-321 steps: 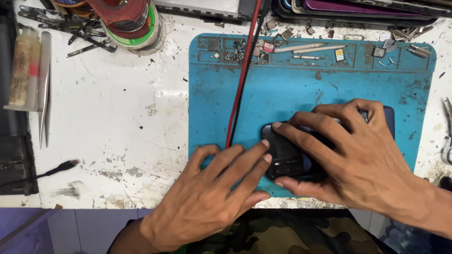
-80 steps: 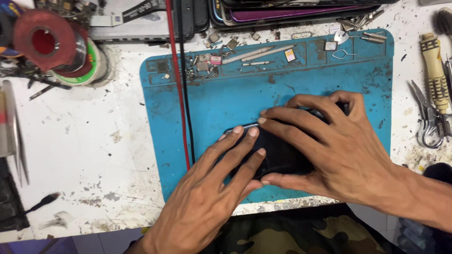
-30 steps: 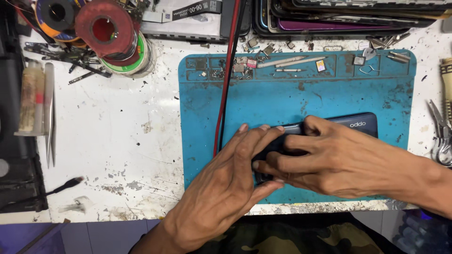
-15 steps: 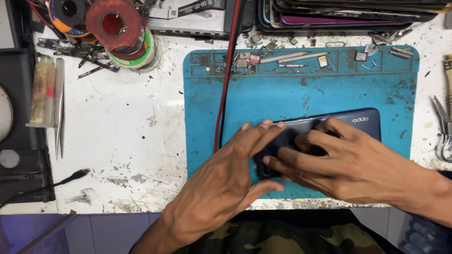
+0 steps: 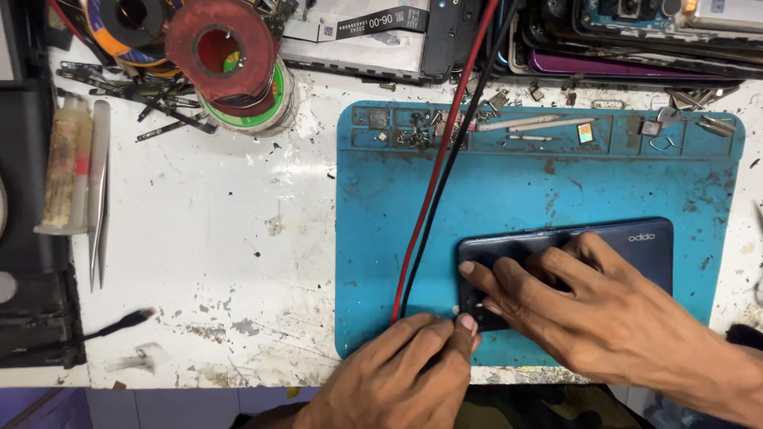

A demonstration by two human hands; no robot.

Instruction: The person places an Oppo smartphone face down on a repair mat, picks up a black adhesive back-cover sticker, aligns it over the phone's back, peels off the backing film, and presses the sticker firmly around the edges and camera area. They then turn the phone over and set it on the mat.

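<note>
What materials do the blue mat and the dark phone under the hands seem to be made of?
Blue mat: probably silicone or rubber; matte, stained, with moulded compartments along its far edge. Dark phone: its back looks like glossy plastic or glass, since it shows soft reflections; which one cannot be told. The right hand presses on it, and the left hand touches its corner.

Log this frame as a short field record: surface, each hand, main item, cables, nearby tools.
Surface: blue mat on a stained white workbench
Main item: dark phone, lying flat on the mat
Right hand: fingers spread on the phone, pressing it
Left hand: fingertips at the phone's left lower corner
Cables: red and black leads run down across the mat toward the left hand
Nearby: tape rolls, tweezers, small parts in mat tray
</note>
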